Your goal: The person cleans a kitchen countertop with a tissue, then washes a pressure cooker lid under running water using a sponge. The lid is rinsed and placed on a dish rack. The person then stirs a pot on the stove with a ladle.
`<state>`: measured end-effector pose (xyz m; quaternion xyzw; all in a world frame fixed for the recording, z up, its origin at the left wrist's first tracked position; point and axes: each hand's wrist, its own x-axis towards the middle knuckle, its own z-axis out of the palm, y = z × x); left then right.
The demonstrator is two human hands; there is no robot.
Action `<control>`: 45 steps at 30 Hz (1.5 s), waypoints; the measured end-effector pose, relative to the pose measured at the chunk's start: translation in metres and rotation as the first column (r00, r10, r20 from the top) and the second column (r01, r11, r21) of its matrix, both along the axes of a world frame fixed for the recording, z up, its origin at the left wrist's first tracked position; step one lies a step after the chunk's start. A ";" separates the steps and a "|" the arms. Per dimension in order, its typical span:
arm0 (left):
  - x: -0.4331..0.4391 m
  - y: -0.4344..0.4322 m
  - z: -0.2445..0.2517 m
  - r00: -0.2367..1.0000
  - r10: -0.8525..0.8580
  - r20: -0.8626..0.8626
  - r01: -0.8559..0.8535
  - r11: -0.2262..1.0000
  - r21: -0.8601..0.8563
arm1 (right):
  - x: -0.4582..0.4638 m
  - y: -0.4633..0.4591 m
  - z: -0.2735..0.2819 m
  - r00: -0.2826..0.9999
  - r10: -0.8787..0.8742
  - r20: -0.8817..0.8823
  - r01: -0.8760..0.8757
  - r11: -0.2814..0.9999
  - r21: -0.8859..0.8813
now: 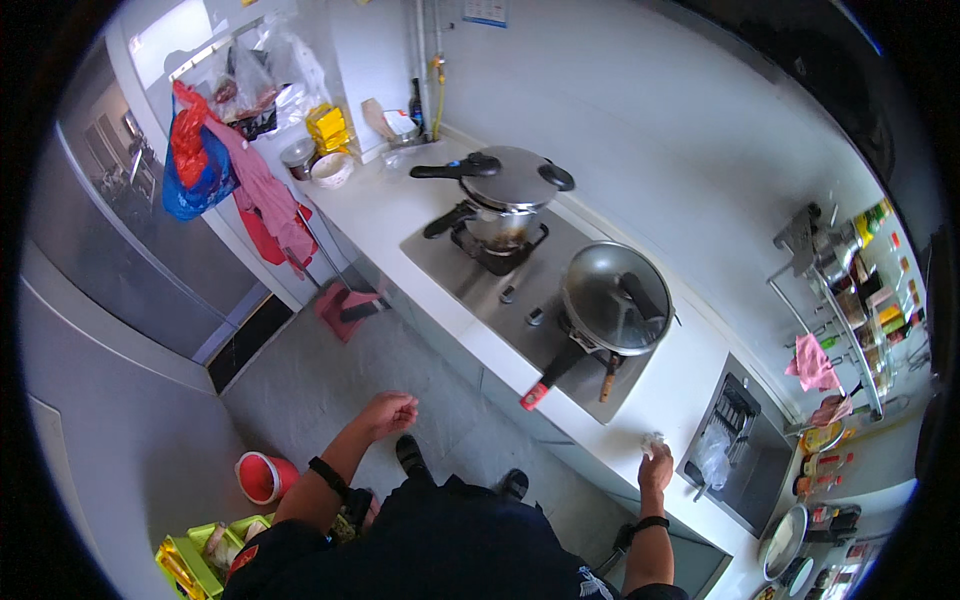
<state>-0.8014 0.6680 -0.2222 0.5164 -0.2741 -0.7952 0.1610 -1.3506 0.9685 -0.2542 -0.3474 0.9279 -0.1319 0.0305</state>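
Note:
My right hand [656,469] grips a crumpled whitish wad [651,442], perhaps tissue or thin plastic, on the white countertop [626,439] between the stove and the sink. Away from the counter, above the floor, my left hand [390,415] is loosely curled, with nothing visible in it. On the steel gas stove [487,289], a frying pan [551,379] with a glass lid [600,289] sits at the right burner, its red-tipped handle reaching over the front edge. A wooden-handled utensil [609,382] lies beside it. A pressure cooker [510,217] stands on the left burner.
The sink [765,469] holds a clear plastic bag [712,454] and a black rack [735,409]. Pink cloths [812,364] hang from the wall rack. A red bucket [266,478], green crates [191,559] and a pink dustpan [345,307] stand on the floor.

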 end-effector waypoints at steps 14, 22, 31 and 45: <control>0.101 -0.194 0.056 0.951 0.001 0.310 0.243 0.621 -0.745 | 0.250 -0.109 0.100 0.796 0.296 0.528 -0.431 0.890 0.150; 0.018 -0.320 0.156 0.838 0.116 0.533 0.524 0.104 -0.846 | 0.295 -0.163 0.166 0.829 0.356 0.432 -0.460 0.872 0.165; -0.088 -0.416 0.192 0.687 0.192 0.701 0.726 -0.225 -0.650 | 0.300 -0.297 0.203 0.727 0.466 0.504 -0.504 0.861 -0.069; -0.170 -0.488 0.149 0.520 0.214 0.827 0.827 -0.368 -0.424 | 0.371 -0.272 0.203 0.862 0.056 0.503 -0.017 0.996 -0.083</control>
